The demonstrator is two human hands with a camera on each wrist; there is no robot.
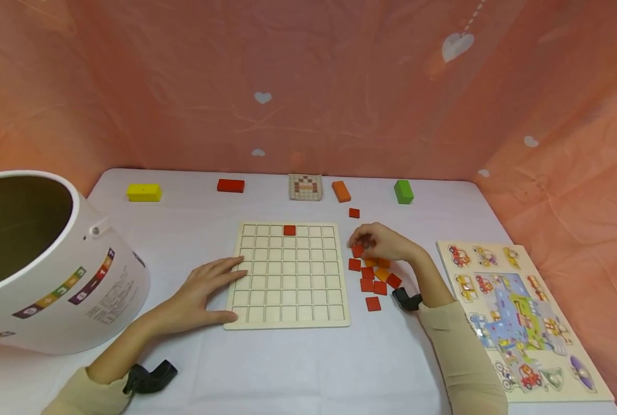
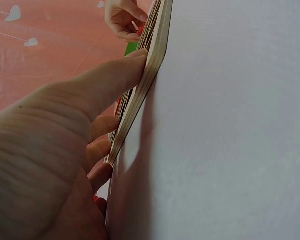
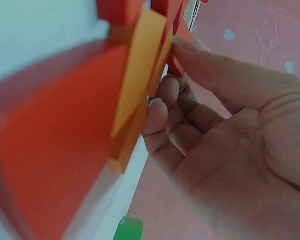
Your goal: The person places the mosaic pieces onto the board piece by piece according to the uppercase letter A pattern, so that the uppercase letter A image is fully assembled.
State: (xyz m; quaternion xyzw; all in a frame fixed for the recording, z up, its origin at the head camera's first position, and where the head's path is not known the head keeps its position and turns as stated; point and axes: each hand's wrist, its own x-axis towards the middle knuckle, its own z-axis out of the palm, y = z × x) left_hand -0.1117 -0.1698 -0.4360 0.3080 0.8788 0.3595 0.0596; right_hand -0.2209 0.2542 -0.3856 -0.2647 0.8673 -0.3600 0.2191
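Note:
A pale wooden grid board (image 1: 287,282) lies flat in the middle of the table, with one red square tile (image 1: 290,230) in its top row. Along the board's left edge, my left hand (image 1: 204,291) rests with its fingers spread; the left wrist view shows the thumb (image 2: 117,75) on the rim. Right of the board, my right hand (image 1: 386,242) pinches a red tile (image 1: 357,251) between thumb and fingers. Below that hand lies a loose pile of red tiles (image 1: 367,285) and orange tiles (image 1: 382,274), seen close up in the right wrist view.
A large white bucket (image 1: 106,276) stands at the left. At the back are yellow (image 1: 144,193), red (image 1: 230,185), orange (image 1: 341,191) and green (image 1: 404,192) blocks, and a small pattern card (image 1: 305,188). A picture puzzle board (image 1: 547,386) lies at the right.

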